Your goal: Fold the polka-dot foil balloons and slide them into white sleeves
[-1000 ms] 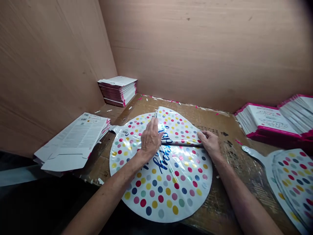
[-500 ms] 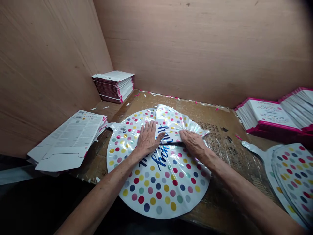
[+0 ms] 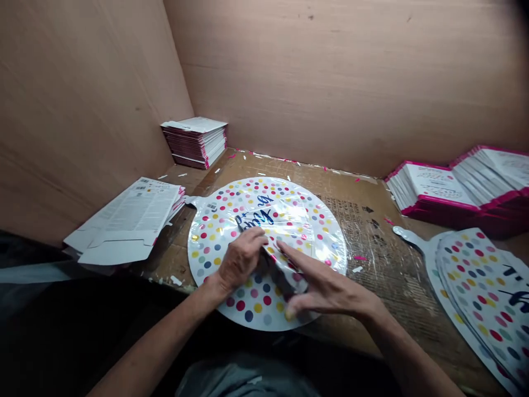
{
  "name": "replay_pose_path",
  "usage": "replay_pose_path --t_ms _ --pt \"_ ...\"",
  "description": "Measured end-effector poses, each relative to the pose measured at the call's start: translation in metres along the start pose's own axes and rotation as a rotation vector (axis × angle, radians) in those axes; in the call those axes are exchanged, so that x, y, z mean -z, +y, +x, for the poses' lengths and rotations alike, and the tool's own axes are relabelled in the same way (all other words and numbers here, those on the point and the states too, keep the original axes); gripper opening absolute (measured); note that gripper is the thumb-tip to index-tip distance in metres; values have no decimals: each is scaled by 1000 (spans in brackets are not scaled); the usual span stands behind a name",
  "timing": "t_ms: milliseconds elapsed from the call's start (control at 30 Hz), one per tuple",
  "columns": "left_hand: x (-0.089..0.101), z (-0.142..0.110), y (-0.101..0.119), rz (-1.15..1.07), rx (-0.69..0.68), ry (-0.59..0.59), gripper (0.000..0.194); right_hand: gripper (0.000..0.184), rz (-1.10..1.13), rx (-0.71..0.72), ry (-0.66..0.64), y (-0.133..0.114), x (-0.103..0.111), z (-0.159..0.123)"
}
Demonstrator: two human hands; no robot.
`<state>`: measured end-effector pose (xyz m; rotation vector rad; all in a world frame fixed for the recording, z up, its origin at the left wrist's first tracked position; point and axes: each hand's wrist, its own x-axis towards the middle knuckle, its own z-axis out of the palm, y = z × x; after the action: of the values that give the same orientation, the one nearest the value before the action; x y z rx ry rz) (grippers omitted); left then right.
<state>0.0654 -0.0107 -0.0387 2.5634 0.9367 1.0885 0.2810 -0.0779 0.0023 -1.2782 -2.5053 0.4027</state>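
Left hand (image 3: pixel 240 259) gripping a folded polka-dot foil balloon (image 3: pixel 209 242), right hand (image 3: pixel 326 292) splayed across it

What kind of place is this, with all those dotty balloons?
It looks like a small balloon-packing booth: a stack of flat polka-dot foil balloons lies on a cardboard-covered bench, beside piles of printed cardboard sleeves, inside tall board walls.

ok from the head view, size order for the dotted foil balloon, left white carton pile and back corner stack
1. Round polka-dot foil balloon
2. Flat white card carton pile
3. Pink-edged white card stack, farthest away, so true size unsure
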Motion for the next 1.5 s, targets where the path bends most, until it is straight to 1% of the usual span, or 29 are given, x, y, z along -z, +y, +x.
replay_pose_path --t_ms 33,67,100,167,233,267,333,400,500,600,667,700,733,767,800,833,867,933,1000,1033,1067,1100,1167,1233,1300,1333,1400,1467,1500 --pt "7 -6 -9 -65 8 19 29 103 13 68 54 7 -1 -8" --pt "15 -12 -17 -123 5 16 30 106 -10 93 118 15 -4 -14" --pt "23 -17 -24 -160 -1 -7 30 100 -50 94 173 22 -9 -18" --pt "38 -29 -31 -139 -13 -69 30 74 -110 111 201 33 -20 -15" --pt "47 -40 -30 -17 15 -110 27 51 -98 147 140 36 -29 -1" --pt "49 -46 -27 48 46 -111 27 43 -69 142 104 36 -31 9" --pt "48 -55 -21 139 154 -87 22 33 -6 52 86 33 -30 32" --pt "42 -61 -17 170 308 -15 19 27 34 -98 100 32 -27 57" --pt "32 -65 -16 180 510 125 28 37 104 -317 87 32 -27 93" --pt "28 -64 -14 219 619 160 20 48 110 -498 41 34 -31 120" --pt "31 -59 -10 272 661 202 13 48 90 -545 -9 37 -33 132" --pt "34 -56 -9 301 645 226 22 47 94 -552 -42 38 -32 136" --pt "37 -52 -8 322 583 218 35 47 103 -557 -76 38 -31 139" --pt "40 -48 -10 331 487 169 47 46 109 -561 -109 38 -29 140" --pt "42 -45 -13 333 385 87 56 46 104 -565 -138 37 -27 140" --pt "43 -42 -18 331 308 -14 60 47 75 -571 -152 35 -25 138" --pt "43 -40 -24 332 282 -110 59 47 20 -566 -132 31 -23 136" --pt "39 -39 -38 353 359 -227 56 45 -163 -476 25 17 -25 128" --pt "35 -39 -48 388 456 -261 56 46 -352 -258 189 -5 -35 122" --pt "35 -38 -51 402 475 -274 55 44 -419 -141 204 -16 -41 122" --pt "37 -36 -52 418 485 -284 54 39 -464 -52 161 -28 -48 123" --pt "40 -32 -53 438 490 -294 52 33 -492 -4 81 -37 -55 125" --pt "52 -19 -53 457 443 -335 46 26 -505 29 -69 -46 -63 128" --pt "65 -3 -56 406 256 -421 50 26 -459 120 -121 -41 -62 122" --pt "75 10 -64 288 35 -546 63 30 -337 262 -99 -24 -55 104" --pt "78 14 -68 224 -29 -606 67 32 -245 310 -78 -13 -50 93" --pt "81 17 -76 115 -40 -670 61 34 0 311 -13 9 -42 73" --pt "78 16 -82 29 27 -631 46 34 260 188 99 28 -39 65" --pt "76 16 -83 -4 66 -587 36 34 365 85 179 35 -39 67"
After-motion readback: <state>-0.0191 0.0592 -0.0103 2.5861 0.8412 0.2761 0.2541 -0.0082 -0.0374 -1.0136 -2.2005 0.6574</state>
